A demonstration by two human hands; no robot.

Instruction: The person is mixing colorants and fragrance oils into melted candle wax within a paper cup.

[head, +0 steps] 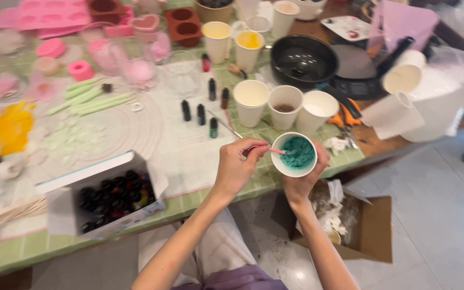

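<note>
Hands (269, 169) w/ cup (295, 154) past table edge (318, 167)

I see a green-tiled table (200, 201) as the landmark. Below and right of it lies a pale, glossy tiled floor (436, 215). An open cardboard box (374, 228) stands on that floor, just beside the table's near edge.

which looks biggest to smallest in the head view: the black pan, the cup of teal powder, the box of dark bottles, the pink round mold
1. Box of dark bottles, though it sits close to the camera.
2. Black pan.
3. Cup of teal powder, held by the right hand; nearness may enlarge it.
4. Pink round mold.
</note>
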